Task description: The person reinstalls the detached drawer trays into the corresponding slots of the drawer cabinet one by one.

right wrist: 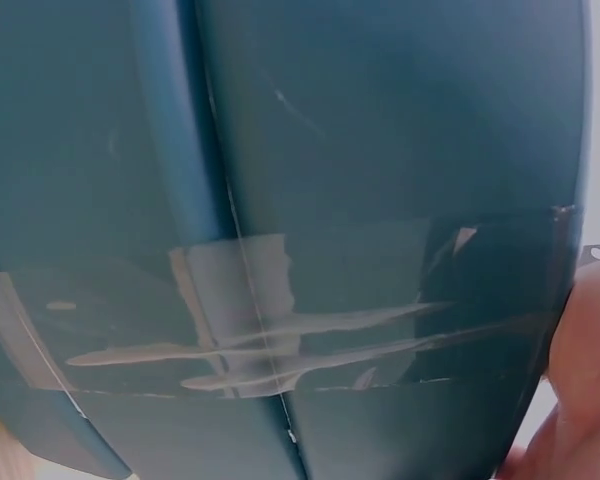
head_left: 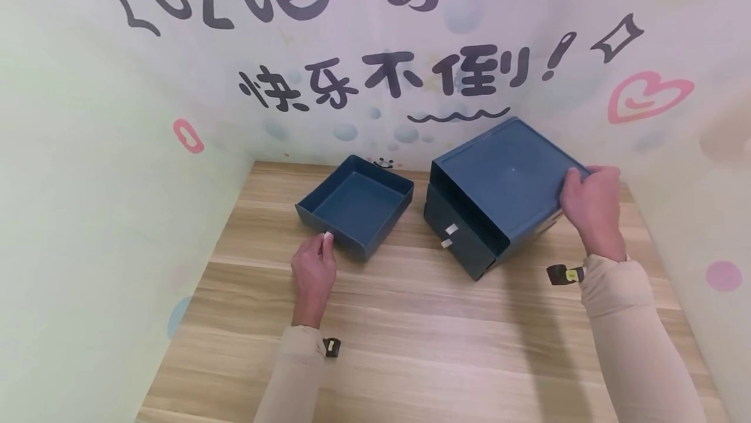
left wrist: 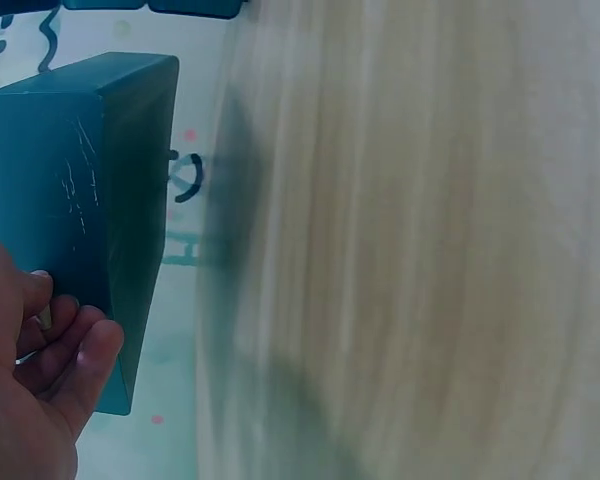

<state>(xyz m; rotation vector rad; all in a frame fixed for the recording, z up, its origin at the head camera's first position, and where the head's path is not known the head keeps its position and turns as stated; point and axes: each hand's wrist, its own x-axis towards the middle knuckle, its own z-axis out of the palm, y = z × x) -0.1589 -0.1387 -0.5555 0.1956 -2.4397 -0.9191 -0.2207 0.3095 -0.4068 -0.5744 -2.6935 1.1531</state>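
Note:
A shallow blue drawer [head_left: 359,204], open at the top and bare inside, is at the left in the head view. My left hand [head_left: 315,268] pinches the small white tab on its front edge. The left wrist view shows the drawer's scratched front [left wrist: 55,170] raised off the wooden surface. To the right is a blue drawer cabinet [head_left: 507,169], turned at an angle, its top slot hollow. Two white tabs [head_left: 451,229] show on its front. My right hand [head_left: 592,204] grips the cabinet's top at the back right corner. Clear tape [right wrist: 350,340] crosses the cabinet's side.
Beneath is a wood-grain table [head_left: 411,332], with its far edge against a white wall [head_left: 340,103] printed with dark lettering. Pale side walls [head_left: 88,214] close in on the left and right. A dark wrist device [head_left: 565,274] sits at each sleeve.

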